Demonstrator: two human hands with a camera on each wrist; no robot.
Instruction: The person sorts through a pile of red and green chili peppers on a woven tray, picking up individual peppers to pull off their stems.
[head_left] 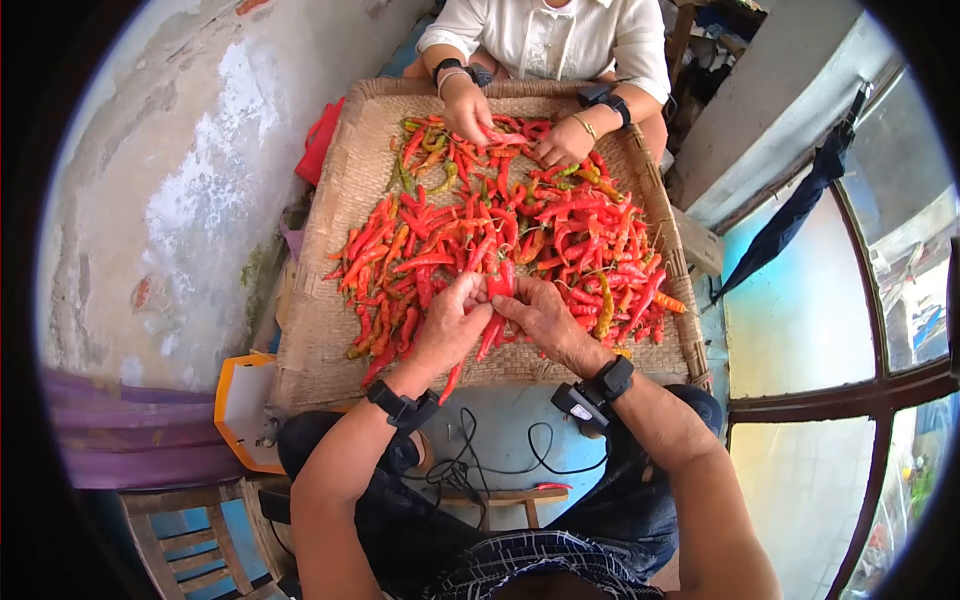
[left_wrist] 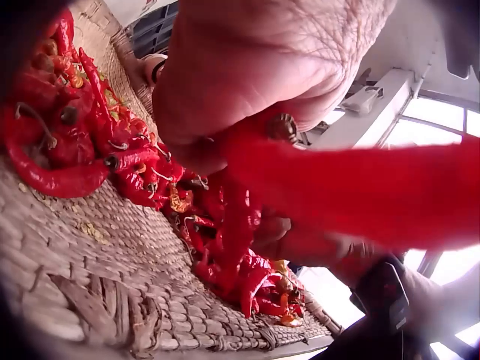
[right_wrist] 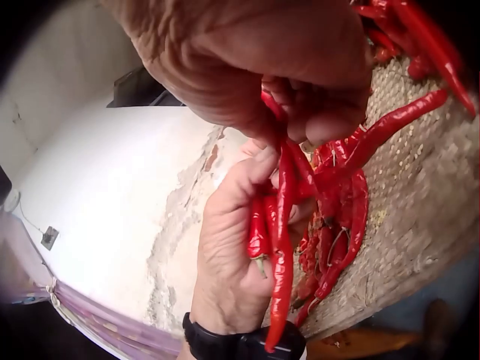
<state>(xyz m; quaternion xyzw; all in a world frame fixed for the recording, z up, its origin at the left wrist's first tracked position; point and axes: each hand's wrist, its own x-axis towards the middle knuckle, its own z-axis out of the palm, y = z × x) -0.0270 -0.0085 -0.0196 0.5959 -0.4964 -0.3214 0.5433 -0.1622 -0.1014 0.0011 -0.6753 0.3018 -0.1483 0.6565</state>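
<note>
My left hand (head_left: 450, 320) holds several red chili peppers (right_wrist: 281, 247), whose tips hang past the palm in the right wrist view. Close beside it, my right hand (head_left: 552, 318) pinches chilies between thumb and fingers, the two hands' fingertips nearly meeting. One long red chili (left_wrist: 360, 187) juts out from the left hand, blurred near the camera. Both hands are over the near part of a heap of chilies (head_left: 590, 225), mostly red with some orange and green, on a woven tray (head_left: 325, 365). Part of the held bunch is hidden behind the fingers.
Across the tray another person's hands (head_left: 567, 140) handle chilies. A peeling wall (head_left: 200, 170) stands left, with an orange-edged box (head_left: 245, 410) below. Windows (head_left: 795, 300) and a folded dark umbrella (head_left: 800, 215) are on the right. Black cables (head_left: 465, 460) lie beneath the tray.
</note>
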